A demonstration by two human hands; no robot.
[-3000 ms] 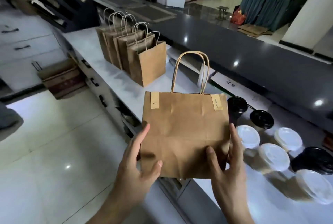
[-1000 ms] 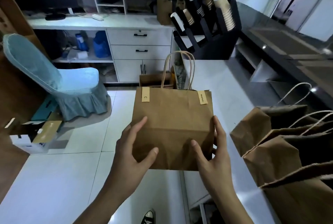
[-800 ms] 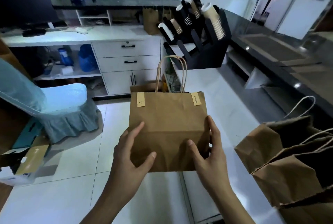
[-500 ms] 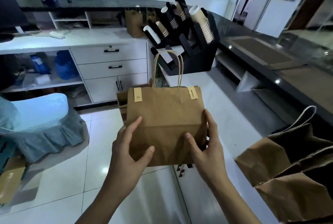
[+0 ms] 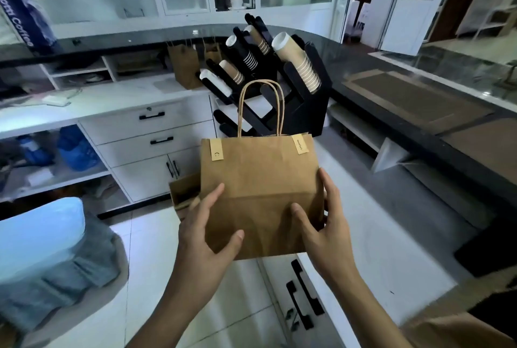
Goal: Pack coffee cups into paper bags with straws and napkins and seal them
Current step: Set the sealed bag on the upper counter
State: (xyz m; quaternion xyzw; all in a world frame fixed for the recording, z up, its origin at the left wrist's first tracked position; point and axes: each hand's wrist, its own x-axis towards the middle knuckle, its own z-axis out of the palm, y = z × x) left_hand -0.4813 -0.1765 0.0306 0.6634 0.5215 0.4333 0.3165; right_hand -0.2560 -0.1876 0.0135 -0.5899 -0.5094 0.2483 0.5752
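Brown paper bag (image 5: 260, 179); black cup rack (image 5: 305, 107); white drawers (image 5: 156, 135).

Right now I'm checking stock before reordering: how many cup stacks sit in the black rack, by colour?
Brown cup stacks: 3
Black cup stack: 1
White cup stack: 1
Total: 5 stacks in the black rack

Two bare forearms, left hand (image 5: 208, 235) and right hand (image 5: 324, 233) ungloved, sleeveless
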